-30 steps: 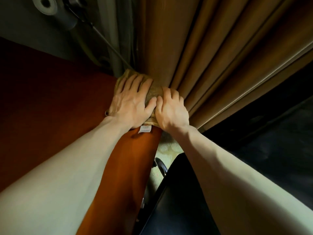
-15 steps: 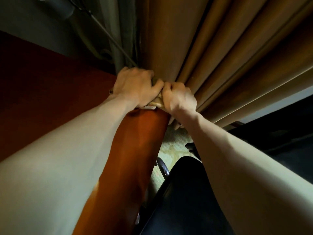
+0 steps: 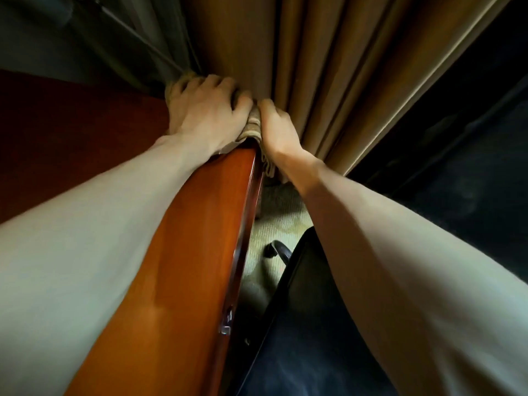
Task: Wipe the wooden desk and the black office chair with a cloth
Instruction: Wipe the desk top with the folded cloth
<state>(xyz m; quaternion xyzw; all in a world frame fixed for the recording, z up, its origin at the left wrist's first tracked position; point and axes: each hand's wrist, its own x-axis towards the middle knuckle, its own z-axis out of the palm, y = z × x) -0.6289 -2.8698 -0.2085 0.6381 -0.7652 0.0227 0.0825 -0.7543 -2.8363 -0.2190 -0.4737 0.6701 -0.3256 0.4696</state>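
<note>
Two grips on one tan cloth (image 3: pixel 253 125), bunched at the far corner of the wooden counter (image 3: pixel 200 210), against the brown curtain (image 3: pixel 314 67). Left grip (image 3: pixel 205 112) sits on top, fingers curled into the cloth. Right grip (image 3: pixel 275 130) clenches the part hanging over the counter edge. Black office chair (image 3: pixel 308 324) stands below the right forearm on pale carpet (image 3: pixel 280 212), apart from the cloth.
</note>
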